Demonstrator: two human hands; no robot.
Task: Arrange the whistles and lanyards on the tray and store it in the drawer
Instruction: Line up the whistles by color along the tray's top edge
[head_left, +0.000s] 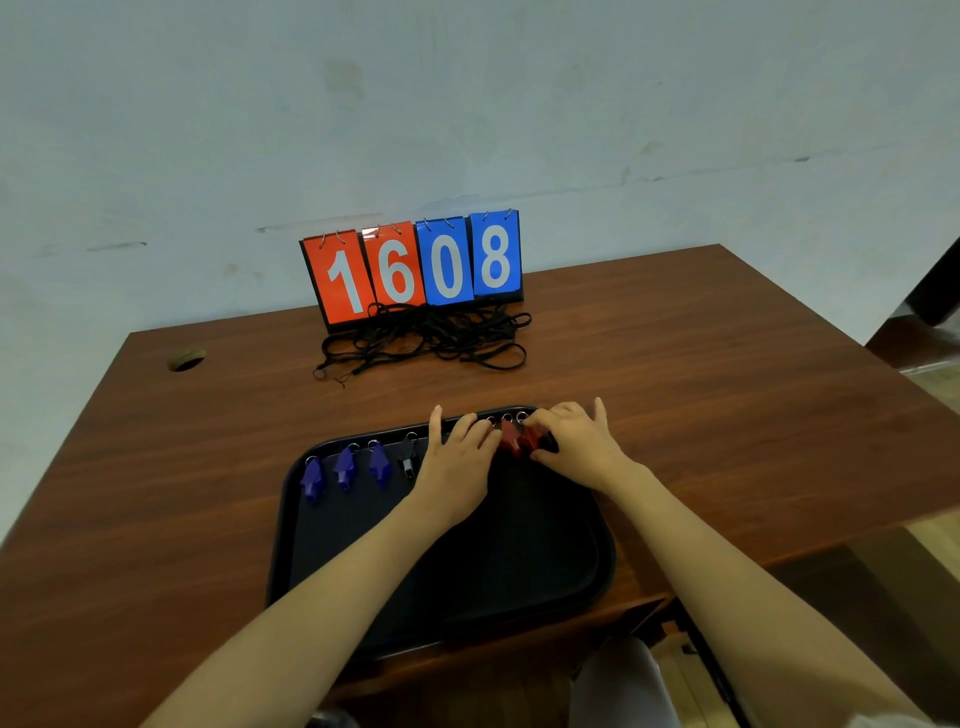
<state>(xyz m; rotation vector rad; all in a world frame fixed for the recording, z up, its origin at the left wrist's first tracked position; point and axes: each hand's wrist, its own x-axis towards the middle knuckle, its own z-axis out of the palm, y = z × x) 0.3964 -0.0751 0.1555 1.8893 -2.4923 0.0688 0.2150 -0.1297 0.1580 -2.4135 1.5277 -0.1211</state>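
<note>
Along the far edge of the flat black plastic tray (519, 582), three blue whistles (344, 469) and a black whistle (408, 460) are lying in a row. Both hands are working there: the left hand (457, 462) is resting loosely open, while the right hand (579, 447) is pinching the red whistles (517, 441). Behind, the tangled black cord lanyards (431, 338) are waiting untouched; drawer storage remains.

I read the tray (332, 545) as plain black, with three blue whistles (344, 469) at its 10 o'clock corner, one black whistle (408, 460) beside them, and red whistles (515, 440) toward 1 o'clock. At 12 o'clock, black lanyards (423, 340) lie on the reddish-brown wood-grain table (701, 374). The scoreboard (415, 270) shows white digits on two orange-red and two blue cards.
</note>
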